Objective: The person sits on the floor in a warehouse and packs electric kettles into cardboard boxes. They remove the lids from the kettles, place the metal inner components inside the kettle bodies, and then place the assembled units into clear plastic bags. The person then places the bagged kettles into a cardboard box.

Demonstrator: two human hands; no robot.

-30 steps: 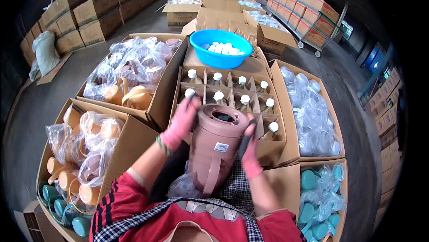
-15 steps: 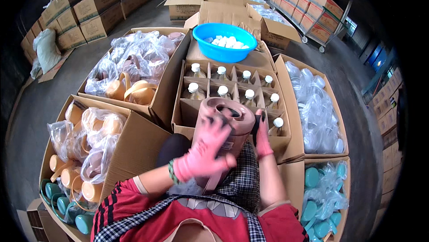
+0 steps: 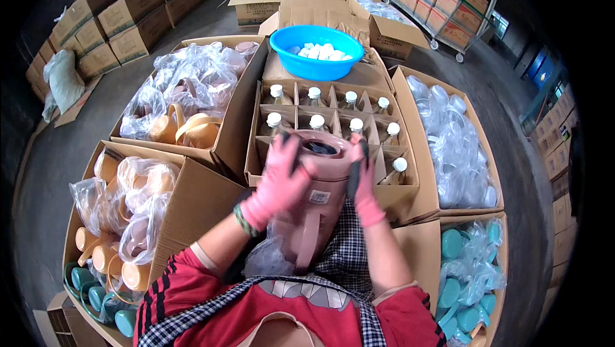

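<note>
A dusty-pink thermos jug (image 3: 330,211) stands tilted in my lap, its round dark mouth facing up and its long handle toward me. My left hand (image 3: 272,187), in a pink glove with dark fingertips, is closed about the left side of the jug's top, slightly blurred. On the opposite side my right hand (image 3: 364,187), gloved alike, grips the top. Clear plastic film (image 3: 269,258) hangs by the jug's lower left. Just beyond it, a divided carton (image 3: 253,148) holds several glass liners (image 3: 275,95) with white caps.
A blue basin (image 3: 314,68) of white pieces sits past the carton. Open boxes at left hold wrapped pink jug parts (image 3: 192,84) and peach and teal lids (image 3: 134,275). Boxes at right hold clear-wrapped parts (image 3: 455,155) and teal lids (image 3: 451,244). A loaded trolley (image 3: 460,14) stands far right.
My left hand has moved from over the jug's mouth to the left side of its top. The jug is turned slightly, showing its white label and handle more fully.
</note>
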